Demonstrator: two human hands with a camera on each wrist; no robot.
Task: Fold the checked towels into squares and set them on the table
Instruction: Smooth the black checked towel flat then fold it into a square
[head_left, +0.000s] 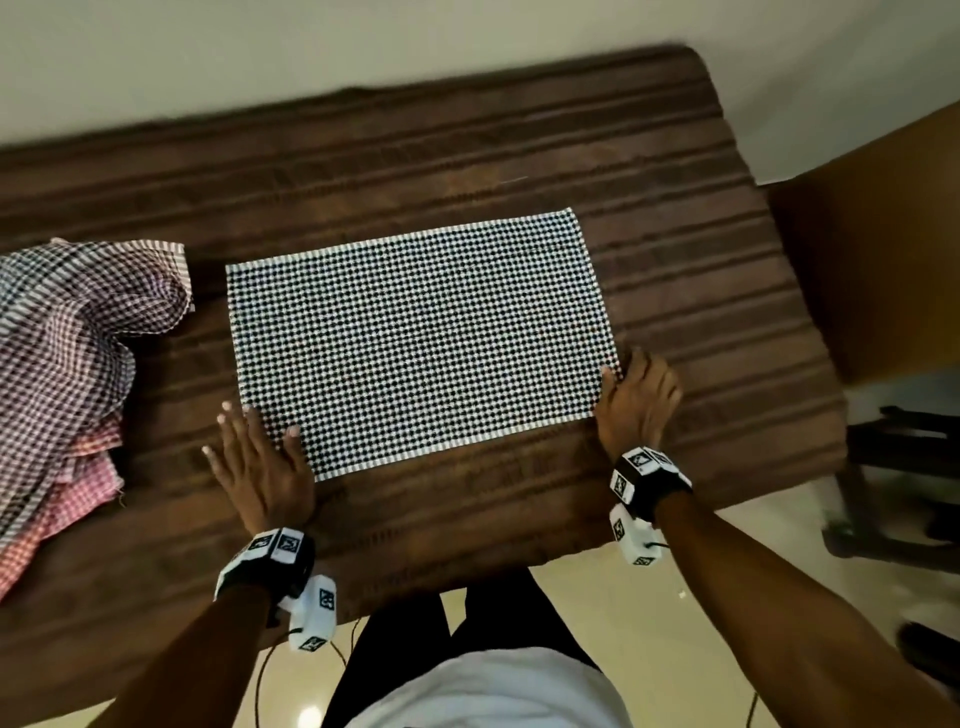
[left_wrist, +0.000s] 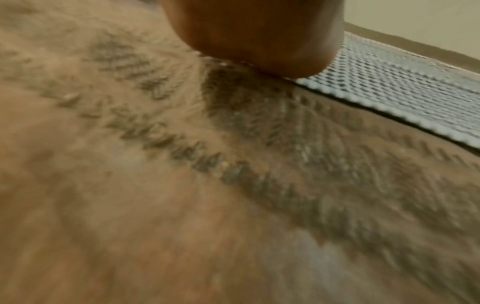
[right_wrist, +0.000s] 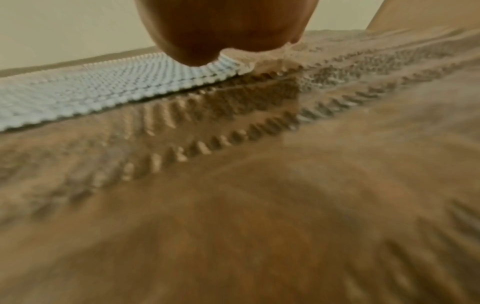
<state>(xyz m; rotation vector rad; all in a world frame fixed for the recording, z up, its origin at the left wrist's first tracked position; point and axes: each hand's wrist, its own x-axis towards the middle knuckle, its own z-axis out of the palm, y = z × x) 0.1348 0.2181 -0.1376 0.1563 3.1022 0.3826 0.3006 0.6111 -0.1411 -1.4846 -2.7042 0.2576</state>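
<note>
Black checked towel (head_left: 421, 338) soft, limp: we'd pinch its 5 and 7 o'clock corners; left hand (head_left: 260, 462) flat, right hand (head_left: 636, 400) grip unclear.

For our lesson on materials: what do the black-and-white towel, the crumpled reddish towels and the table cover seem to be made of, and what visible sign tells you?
Black-and-white towel: apparently woven cotton, matte; checked weave, ribbed white edge.
Reddish towels: thin woven cloth, probably cotton; soft, crumpled folds.
Table cover: brown textile, seemingly ribbed weave; raised stripes, coarse texture in the wrist views.
</note>
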